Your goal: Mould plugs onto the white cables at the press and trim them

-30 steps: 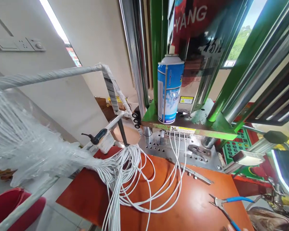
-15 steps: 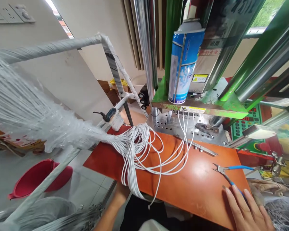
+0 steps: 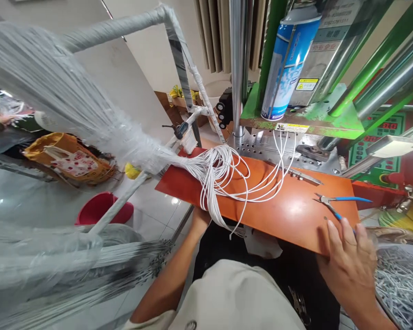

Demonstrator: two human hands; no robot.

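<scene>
White cables (image 3: 220,172) lie looped on the orange board (image 3: 275,220), and several strands run up to the green machine plate. My left hand (image 3: 200,222) is at the board's front edge below the bundle; its fingers are hidden under the board and cables. On the right front corner of the board rests my right hand (image 3: 347,250), fingers spread a little, fingertips beside the blue handle of the pliers (image 3: 330,200). The pliers lie with their jaws pointing left. A metal strip (image 3: 304,176) sits at the board's back edge.
A blue spray can (image 3: 289,66) stands on the green plate (image 3: 333,123). Wrapped cables hang on a frame (image 3: 120,30) at left. A red bucket (image 3: 103,208) is on the floor. At right is a container of white pieces (image 3: 399,279). Another person's hand shows far left.
The view has shifted down and left, so the board appears higher and more of both arms shows. My right hand remains at the board's right corner by the pliers.
</scene>
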